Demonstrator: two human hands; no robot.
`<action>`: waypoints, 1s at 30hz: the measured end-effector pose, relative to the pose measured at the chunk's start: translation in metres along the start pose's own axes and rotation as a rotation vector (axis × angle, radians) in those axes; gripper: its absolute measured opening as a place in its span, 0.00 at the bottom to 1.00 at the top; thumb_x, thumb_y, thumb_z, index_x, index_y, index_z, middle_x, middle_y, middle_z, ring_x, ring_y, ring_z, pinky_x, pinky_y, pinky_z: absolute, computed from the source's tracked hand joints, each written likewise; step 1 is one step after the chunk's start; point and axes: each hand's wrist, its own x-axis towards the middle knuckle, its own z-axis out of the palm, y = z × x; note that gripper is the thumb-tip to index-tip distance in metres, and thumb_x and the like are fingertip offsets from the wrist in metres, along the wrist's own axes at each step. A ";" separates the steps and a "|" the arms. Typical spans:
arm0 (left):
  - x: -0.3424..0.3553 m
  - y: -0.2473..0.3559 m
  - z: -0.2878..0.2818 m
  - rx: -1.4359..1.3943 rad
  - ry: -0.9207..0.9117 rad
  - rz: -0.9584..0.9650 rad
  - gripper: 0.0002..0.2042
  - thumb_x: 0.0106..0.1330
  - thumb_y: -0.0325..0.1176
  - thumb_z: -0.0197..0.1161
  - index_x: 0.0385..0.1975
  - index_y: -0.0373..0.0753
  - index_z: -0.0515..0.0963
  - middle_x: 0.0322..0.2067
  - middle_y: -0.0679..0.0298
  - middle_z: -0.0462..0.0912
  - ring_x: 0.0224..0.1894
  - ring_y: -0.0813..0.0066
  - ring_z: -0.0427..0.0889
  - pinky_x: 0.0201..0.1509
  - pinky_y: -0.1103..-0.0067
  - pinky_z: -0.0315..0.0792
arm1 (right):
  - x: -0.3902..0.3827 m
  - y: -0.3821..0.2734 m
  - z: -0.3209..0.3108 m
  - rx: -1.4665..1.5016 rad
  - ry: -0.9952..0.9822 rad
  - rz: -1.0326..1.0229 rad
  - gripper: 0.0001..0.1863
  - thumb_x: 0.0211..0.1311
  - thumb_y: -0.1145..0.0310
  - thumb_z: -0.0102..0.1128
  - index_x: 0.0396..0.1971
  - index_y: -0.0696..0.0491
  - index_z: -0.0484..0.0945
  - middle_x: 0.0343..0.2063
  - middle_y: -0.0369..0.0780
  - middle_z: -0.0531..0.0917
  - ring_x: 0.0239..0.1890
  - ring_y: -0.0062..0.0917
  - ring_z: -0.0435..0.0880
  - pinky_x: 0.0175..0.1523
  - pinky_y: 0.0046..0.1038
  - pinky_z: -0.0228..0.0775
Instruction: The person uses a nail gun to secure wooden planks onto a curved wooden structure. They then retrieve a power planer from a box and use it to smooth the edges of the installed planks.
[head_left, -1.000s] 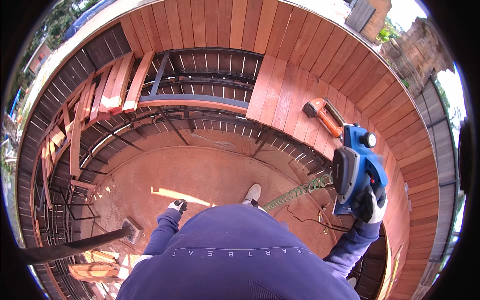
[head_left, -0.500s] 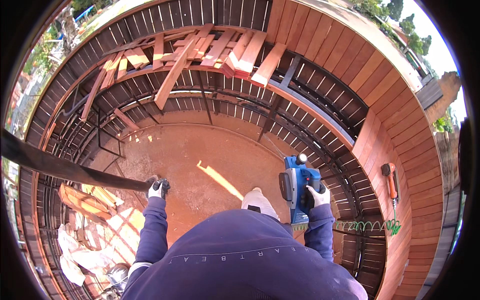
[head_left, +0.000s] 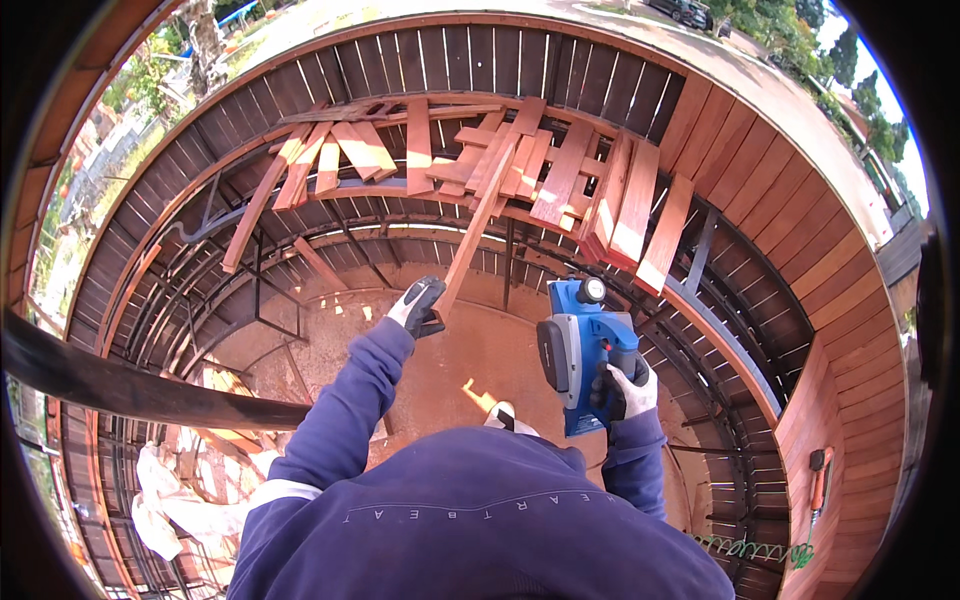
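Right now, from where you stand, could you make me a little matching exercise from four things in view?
1. blue power tool
2. orange tool
3. white sheet
4. coiled hose

A. green
B. lying on the reddish boards at right
C. held in the right hand
D. at the picture's lower left

Pairs: 1-C, 2-B, 3-D, 4-A

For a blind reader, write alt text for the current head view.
A gloved right hand holds a blue planer inside a curved slatted wall; the gloved left hand is at the near end of a long board. Loose boards lie scattered ahead; an orange tool rests at right on fitted boards.
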 end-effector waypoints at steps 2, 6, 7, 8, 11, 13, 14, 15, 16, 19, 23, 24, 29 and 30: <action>0.015 0.015 0.006 0.012 -0.086 -0.075 0.28 0.66 0.53 0.63 0.62 0.49 0.67 0.54 0.61 0.75 0.52 0.63 0.81 0.52 0.66 0.77 | 0.008 -0.011 0.026 -0.009 -0.069 0.011 0.13 0.59 0.76 0.65 0.43 0.60 0.76 0.27 0.41 0.84 0.22 0.25 0.82 0.27 0.27 0.77; 0.064 0.040 0.024 0.008 -0.212 -0.168 0.29 0.64 0.51 0.66 0.61 0.46 0.66 0.52 0.55 0.75 0.50 0.59 0.82 0.48 0.65 0.80 | 0.019 -0.012 0.069 -0.042 0.065 -0.059 0.15 0.58 0.74 0.64 0.44 0.59 0.75 0.27 0.41 0.82 0.22 0.25 0.81 0.26 0.28 0.76; 0.078 0.042 0.024 -0.007 -0.265 -0.206 0.29 0.64 0.50 0.66 0.60 0.46 0.66 0.52 0.54 0.75 0.49 0.59 0.82 0.47 0.65 0.80 | 0.022 -0.007 0.076 -0.060 0.093 -0.074 0.15 0.58 0.75 0.64 0.44 0.59 0.75 0.27 0.41 0.82 0.22 0.25 0.81 0.26 0.28 0.76; 0.092 0.043 0.024 -0.022 -0.318 -0.245 0.29 0.64 0.50 0.67 0.60 0.46 0.66 0.51 0.53 0.76 0.48 0.59 0.83 0.46 0.66 0.80 | 0.025 -0.002 0.081 -0.073 0.122 -0.082 0.15 0.57 0.76 0.64 0.44 0.59 0.74 0.27 0.41 0.82 0.22 0.25 0.82 0.26 0.28 0.76; 0.127 0.032 0.017 -0.046 -0.431 -0.289 0.24 0.65 0.44 0.68 0.56 0.45 0.68 0.36 0.58 0.79 0.33 0.64 0.84 0.39 0.65 0.82 | 0.031 0.012 0.098 -0.094 0.215 -0.089 0.15 0.57 0.77 0.63 0.44 0.59 0.74 0.26 0.40 0.82 0.23 0.25 0.81 0.26 0.28 0.77; 0.127 0.033 0.023 -0.069 -0.438 -0.316 0.21 0.64 0.39 0.69 0.53 0.45 0.70 0.30 0.62 0.79 0.25 0.69 0.81 0.32 0.67 0.82 | 0.032 0.023 0.109 -0.163 0.313 -0.130 0.15 0.57 0.76 0.63 0.44 0.59 0.73 0.26 0.40 0.81 0.22 0.24 0.81 0.26 0.28 0.76; 0.129 0.028 0.020 -0.051 -0.475 -0.303 0.24 0.63 0.38 0.70 0.55 0.45 0.67 0.30 0.61 0.79 0.26 0.69 0.82 0.32 0.67 0.82 | 0.030 0.028 0.119 -0.199 0.358 -0.136 0.15 0.57 0.75 0.63 0.44 0.59 0.73 0.25 0.40 0.81 0.22 0.24 0.81 0.26 0.27 0.76; 0.134 0.027 0.014 -0.015 -0.528 -0.299 0.25 0.63 0.38 0.71 0.55 0.44 0.66 0.30 0.61 0.78 0.26 0.68 0.82 0.32 0.67 0.82 | 0.030 0.027 0.132 -0.234 0.384 -0.136 0.14 0.58 0.75 0.63 0.43 0.59 0.73 0.24 0.40 0.81 0.21 0.23 0.80 0.26 0.26 0.74; 0.134 0.030 0.014 0.013 -0.592 -0.296 0.26 0.63 0.37 0.71 0.56 0.43 0.64 0.30 0.61 0.78 0.27 0.68 0.82 0.33 0.66 0.83 | 0.024 0.023 0.150 -0.223 0.457 -0.102 0.13 0.58 0.74 0.63 0.43 0.59 0.73 0.24 0.40 0.81 0.21 0.23 0.79 0.25 0.25 0.72; 0.140 0.040 0.019 0.126 -0.728 -0.319 0.33 0.60 0.42 0.73 0.56 0.37 0.59 0.34 0.57 0.78 0.33 0.69 0.84 0.37 0.69 0.83 | 0.010 0.012 0.195 -0.053 0.619 -0.131 0.14 0.58 0.74 0.63 0.43 0.59 0.73 0.24 0.39 0.80 0.21 0.22 0.79 0.25 0.24 0.72; 0.154 0.049 0.017 0.412 -0.834 -0.245 0.38 0.59 0.52 0.72 0.57 0.33 0.59 0.36 0.57 0.78 0.37 0.70 0.84 0.40 0.73 0.82 | -0.017 -0.009 0.236 -0.259 0.640 -0.255 0.22 0.57 0.68 0.64 0.50 0.61 0.72 0.29 0.41 0.81 0.24 0.24 0.80 0.28 0.25 0.72; 0.155 0.054 0.016 0.427 -0.851 -0.257 0.39 0.58 0.53 0.72 0.57 0.32 0.59 0.36 0.58 0.78 0.38 0.71 0.83 0.41 0.73 0.82 | -0.021 -0.014 0.246 -0.335 0.680 -0.284 0.27 0.56 0.66 0.65 0.54 0.62 0.70 0.31 0.41 0.82 0.24 0.24 0.79 0.29 0.26 0.73; 0.202 0.089 -0.014 0.573 -0.989 -0.275 0.24 0.64 0.47 0.67 0.51 0.35 0.75 0.38 0.60 0.81 0.36 0.76 0.80 0.38 0.78 0.79 | -0.047 -0.039 0.281 -0.401 0.701 -0.171 0.28 0.54 0.71 0.61 0.56 0.63 0.69 0.43 0.48 0.82 0.23 0.24 0.79 0.30 0.25 0.73; 0.215 0.099 -0.025 0.590 -0.955 -0.076 0.19 0.67 0.44 0.65 0.49 0.36 0.77 0.38 0.61 0.82 0.35 0.77 0.80 0.37 0.80 0.78 | -0.048 -0.040 0.292 -0.406 0.713 -0.178 0.28 0.54 0.72 0.61 0.56 0.63 0.68 0.43 0.48 0.81 0.23 0.24 0.79 0.30 0.25 0.73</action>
